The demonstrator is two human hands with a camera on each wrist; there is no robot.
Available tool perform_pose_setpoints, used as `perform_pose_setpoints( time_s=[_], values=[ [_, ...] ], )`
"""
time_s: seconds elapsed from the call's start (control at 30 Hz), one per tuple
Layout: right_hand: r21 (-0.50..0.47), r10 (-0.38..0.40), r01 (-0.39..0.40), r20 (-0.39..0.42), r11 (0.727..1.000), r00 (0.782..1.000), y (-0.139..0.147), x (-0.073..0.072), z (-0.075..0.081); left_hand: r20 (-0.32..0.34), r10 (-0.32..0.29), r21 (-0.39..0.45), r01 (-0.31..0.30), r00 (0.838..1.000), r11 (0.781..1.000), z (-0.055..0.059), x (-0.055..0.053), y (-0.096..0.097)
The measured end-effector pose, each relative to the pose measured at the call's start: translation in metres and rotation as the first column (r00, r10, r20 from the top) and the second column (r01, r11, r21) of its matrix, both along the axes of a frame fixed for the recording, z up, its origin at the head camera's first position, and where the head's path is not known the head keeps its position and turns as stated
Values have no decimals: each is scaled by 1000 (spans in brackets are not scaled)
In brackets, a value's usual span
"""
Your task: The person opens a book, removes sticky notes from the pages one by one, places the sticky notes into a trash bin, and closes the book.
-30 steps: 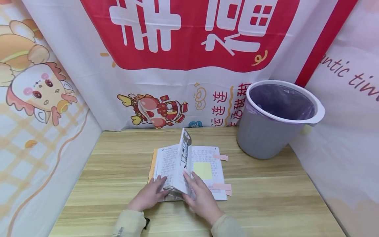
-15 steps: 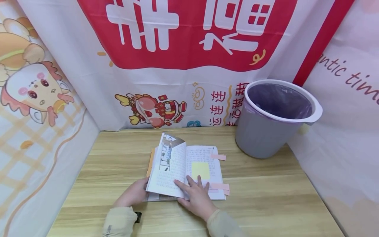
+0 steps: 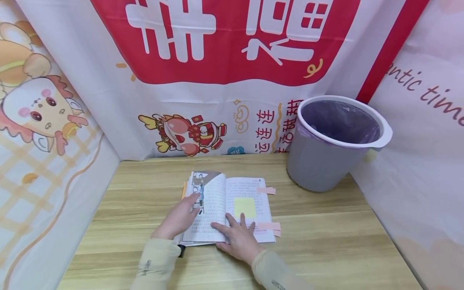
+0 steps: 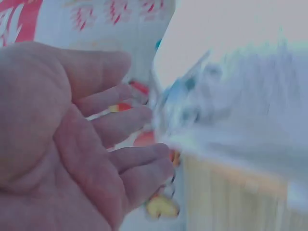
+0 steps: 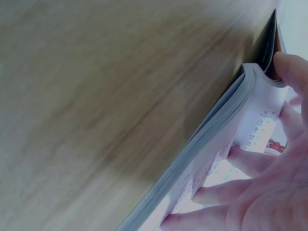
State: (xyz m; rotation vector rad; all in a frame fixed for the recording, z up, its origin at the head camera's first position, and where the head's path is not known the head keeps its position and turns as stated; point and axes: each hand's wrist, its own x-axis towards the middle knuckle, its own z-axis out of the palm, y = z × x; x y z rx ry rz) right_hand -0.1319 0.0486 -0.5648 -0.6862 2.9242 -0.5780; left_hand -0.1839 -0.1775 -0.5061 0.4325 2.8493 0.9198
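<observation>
An open book [image 3: 216,191] lies on the wooden table, its left page showing a picture of a figure on a ladder. On the right page is a yellow sticky note [image 3: 244,206]. My left hand [image 3: 180,218] is over the left page, fingers extended near the picture; in the left wrist view its palm [image 4: 86,139] shows nothing held. With fingers spread across the lower part near the spine, my right hand [image 3: 239,239] presses the pages. The right wrist view shows its thumb at the book's bottom edge and the page block [image 5: 207,130] lying thick beside it.
Pink sticky tabs [image 3: 268,226] jut from the book's right edge. A grey trash bin [image 3: 311,169] with a purple liner stands at the table's back right. Printed cloth [image 3: 156,96] hangs behind the table [image 3: 319,237] and along both sides.
The raised page has turned over to the left and now lies down. My left hand moved from the book's lower left onto that page. My right hand spread its fingers over the book's lower middle.
</observation>
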Motion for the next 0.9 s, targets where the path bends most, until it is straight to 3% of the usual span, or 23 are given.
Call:
perform_pose_setpoints(
  time_s=[0.1, 0.3, 0.47, 0.7, 0.9],
  values=[
    [3, 7, -7, -13, 1000, 1000, -2, -1, 0, 10, -39, -9, 39, 999, 999, -10, -11, 19],
    [-3, 26, -26, -16, 1000, 1000, -2, 1, -1, 33, -19, -123, 23, 999, 992, -38, -19, 40],
    [-74, 42, -39, 38, 996, 998, 16, -1, 4, 2, 13, -183, -12, 1000, 983, -35, -19, 53],
    [-185, 28, -9, 100, 983, 995, 41, -16, 18, -88, 63, -303, -87, 994, 949, -40, -8, 77],
    [-196, -48, 62, 76, 979, 996, 60, -29, 21, -121, 44, -342, -83, 992, 936, -48, 11, 92]
  ],
)
